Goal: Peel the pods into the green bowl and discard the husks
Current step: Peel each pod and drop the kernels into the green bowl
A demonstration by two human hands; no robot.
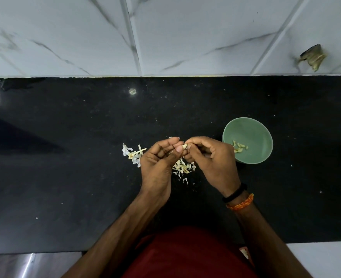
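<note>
A small pale pod [184,146] is pinched between the fingertips of both hands above the black counter. My left hand [158,163] holds it with thumb and curled fingers. My right hand [211,159] pinches its other end. The green bowl [250,129] stands just right of my right hand, with several peeled pale pieces [239,147] inside. A pile of dry husks [182,168] lies on the counter under and between my hands. More husks and a stalk [132,154] lie to the left of my left hand.
The black counter [65,157] runs across the view, with a white marble-tiled wall [165,37] behind it. Small husk crumbs are scattered over the counter. A broken patch [313,57] shows in the wall at the upper right. The counter's front edge lies near my body.
</note>
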